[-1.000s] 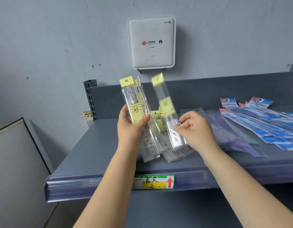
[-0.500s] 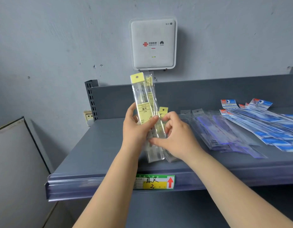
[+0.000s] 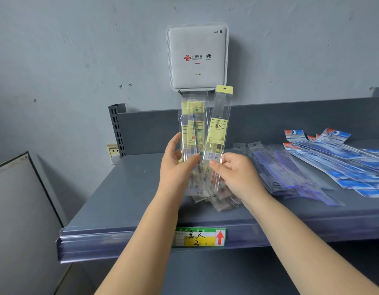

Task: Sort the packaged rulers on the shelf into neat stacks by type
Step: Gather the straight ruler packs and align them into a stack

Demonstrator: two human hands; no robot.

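Fingers of the left hand (image 3: 177, 167) curl round a bundle (image 3: 193, 133) of yellow-labelled packaged rulers, held upright above the grey shelf (image 3: 124, 201), thumb across its front. Beside it, the right hand (image 3: 233, 175) pinches a single ruler (image 3: 219, 126) near its barcode, tilted slightly right. More packs (image 3: 222, 201) lie beneath the hands. Purple rulers (image 3: 286, 173) and blue rulers (image 3: 344, 160) sit in loose piles to the right.

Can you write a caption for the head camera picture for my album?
Left hand holds a bunch of yellow-label rulers upright; right hand pinches one more beside it.
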